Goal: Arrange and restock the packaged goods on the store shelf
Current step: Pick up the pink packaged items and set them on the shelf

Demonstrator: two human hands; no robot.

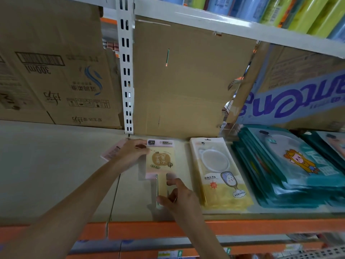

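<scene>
A pink and yellow packaged hand mirror [162, 161] lies flat on the beige shelf [56, 165], its handle pointing toward me. My left hand [131, 154] grips the pack's upper left edge, thumb on top. My right hand [179, 197] pinches the lower end of the handle between thumb and fingers. Another pink pack [112, 152] lies partly hidden under my left hand. To the right sits a stack of yellow mirror packs [218, 172], then stacks of teal packs [291, 165].
Cardboard boxes [56, 71] and a plain cardboard sheet [186, 81] line the shelf's back. A white slotted upright [127, 71] stands between them. An orange rail [242, 228] edges the shelf front. Coloured rolls [280, 12] sit on the shelf above.
</scene>
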